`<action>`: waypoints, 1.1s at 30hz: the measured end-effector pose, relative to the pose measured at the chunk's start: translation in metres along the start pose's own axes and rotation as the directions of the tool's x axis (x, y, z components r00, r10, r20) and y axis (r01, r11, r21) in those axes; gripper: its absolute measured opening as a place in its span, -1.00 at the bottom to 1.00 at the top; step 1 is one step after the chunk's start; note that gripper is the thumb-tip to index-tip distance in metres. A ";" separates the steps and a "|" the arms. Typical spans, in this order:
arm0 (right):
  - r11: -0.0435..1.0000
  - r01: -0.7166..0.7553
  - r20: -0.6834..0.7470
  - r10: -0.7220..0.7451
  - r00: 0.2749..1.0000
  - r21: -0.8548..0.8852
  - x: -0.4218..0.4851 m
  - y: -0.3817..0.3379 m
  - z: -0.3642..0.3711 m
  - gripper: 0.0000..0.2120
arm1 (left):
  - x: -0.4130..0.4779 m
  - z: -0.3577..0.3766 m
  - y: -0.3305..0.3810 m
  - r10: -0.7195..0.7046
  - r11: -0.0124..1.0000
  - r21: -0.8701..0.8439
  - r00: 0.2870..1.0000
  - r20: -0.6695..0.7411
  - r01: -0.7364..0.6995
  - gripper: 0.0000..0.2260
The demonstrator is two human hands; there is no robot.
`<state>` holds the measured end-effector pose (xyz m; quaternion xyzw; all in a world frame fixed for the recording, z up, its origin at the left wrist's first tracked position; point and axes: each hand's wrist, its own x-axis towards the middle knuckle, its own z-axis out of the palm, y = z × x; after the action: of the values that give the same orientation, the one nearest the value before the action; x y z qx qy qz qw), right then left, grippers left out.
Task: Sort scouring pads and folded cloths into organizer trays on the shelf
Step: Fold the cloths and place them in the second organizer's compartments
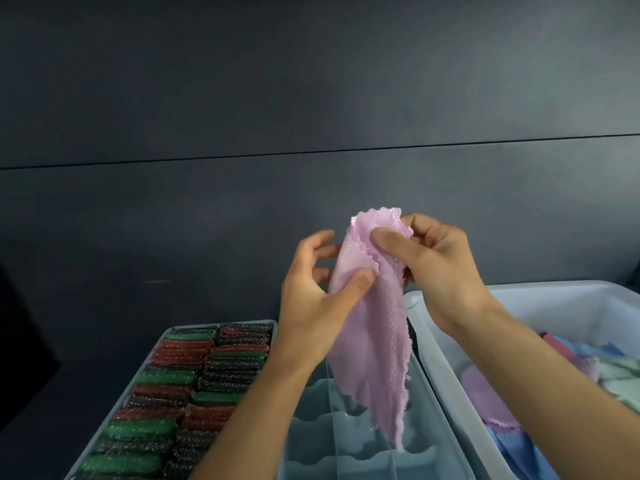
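Observation:
A pink cloth (372, 327) with wavy edges hangs in mid-air above a pale organizer tray (346, 452) with wavy dividers. My left hand (311, 299) pinches the cloth's left edge between thumb and fingers. My right hand (429, 261) pinches its upper corner, thumb in front. Left of the organizer, a tray (156, 344) is packed with rows of green, red and dark glittery scouring pads (173, 396).
A white plastic bin (540, 299) at the right holds loose pink, blue and pale green cloths (491, 407). A dark grey wall rises behind the shelf. My forearms reach in from the bottom edge.

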<state>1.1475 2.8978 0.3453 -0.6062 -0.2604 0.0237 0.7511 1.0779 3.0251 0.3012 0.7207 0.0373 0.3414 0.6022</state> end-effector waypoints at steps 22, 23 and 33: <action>0.982 0.073 -0.055 -0.083 0.995 -0.176 -0.013 0.013 0.011 -0.84 | 0.005 0.003 0.010 0.244 0.965 0.115 0.966 -0.083 -0.234 -0.77; 0.988 0.087 -0.021 -0.090 0.996 -0.127 -0.015 0.011 0.014 -0.81 | 0.004 0.004 0.013 0.226 0.973 0.062 0.973 -0.046 -0.223 -0.77; 0.960 0.238 0.082 -0.229 0.970 -0.145 -0.001 0.002 -0.010 -0.84 | 0.017 -0.012 0.017 0.090 0.995 0.032 0.995 0.042 -0.091 -0.89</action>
<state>1.1512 2.8894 0.3420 -0.6261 -0.3553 -0.0656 0.6909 1.0786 3.0387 0.3243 0.7384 -0.0018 0.3530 0.5746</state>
